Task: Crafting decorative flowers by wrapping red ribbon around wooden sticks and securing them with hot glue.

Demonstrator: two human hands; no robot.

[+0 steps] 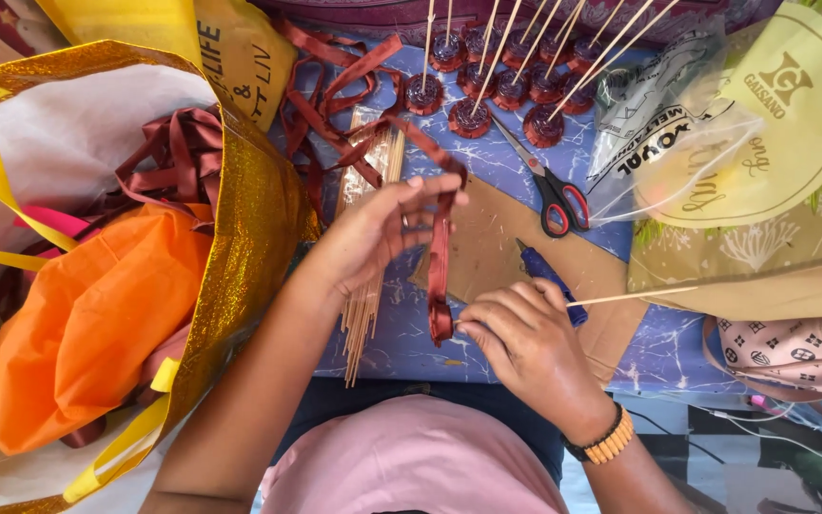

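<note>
The left hand (373,233) pinches the top of a dark red ribbon (440,262). The right hand (525,347) pinches the ribbon's rolled bottom end around a thin wooden stick (635,296), just over the blue counter (487,162). It looks like the winding step. The next turn needs the ribbon tight. Scissors (554,195) lie near.

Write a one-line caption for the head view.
Left hand and right hand wind dark red ribbon onto a thin stick.
</note>
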